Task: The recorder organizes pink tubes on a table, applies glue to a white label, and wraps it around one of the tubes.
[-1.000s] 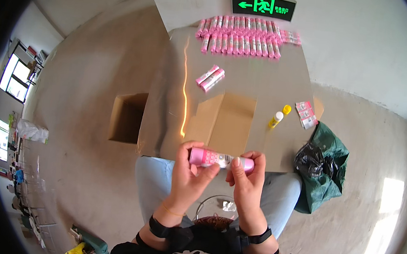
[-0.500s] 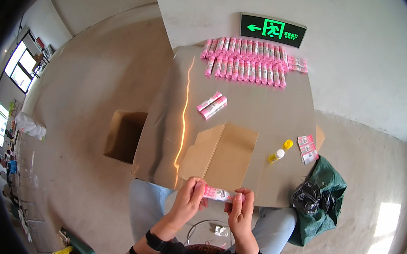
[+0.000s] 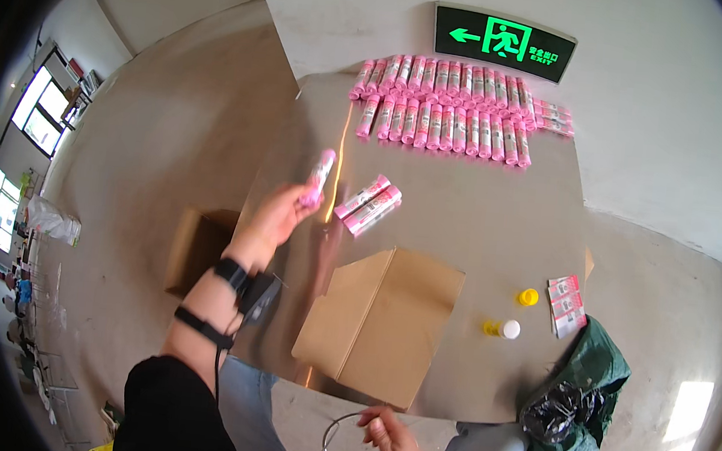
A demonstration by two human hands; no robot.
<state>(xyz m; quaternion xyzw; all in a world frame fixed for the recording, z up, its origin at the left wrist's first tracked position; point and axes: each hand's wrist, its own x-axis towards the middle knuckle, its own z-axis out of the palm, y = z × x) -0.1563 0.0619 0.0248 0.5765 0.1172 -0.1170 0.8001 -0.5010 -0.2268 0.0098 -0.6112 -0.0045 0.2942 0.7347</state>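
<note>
My left hand (image 3: 272,216) reaches out over the table's left side. Its fingers are closed on the lower end of a pink labelled roll (image 3: 321,176), held tilted upward. To the right of it, two similar pink rolls (image 3: 369,205) lie side by side on the table. My right hand (image 3: 394,441) is low, just past the near table edge, its fingers loosely curled and slightly apart with nothing seen in them. Between the hands a folded sheet of brown cardboard (image 3: 409,316) lies on the table.
Several pink rolls (image 3: 447,128) stand in rows at the table's far side. A small yellow bottle (image 3: 491,328), yellow cap (image 3: 528,297) and printed labels (image 3: 566,305) lie right. A green sack (image 3: 599,354) hangs at the right edge. An open carton (image 3: 191,249) stands left.
Both hands held the pink roll near the front edge before. My left hand has carried it forward and left; my right hand has let go and dropped back toward me.
</note>
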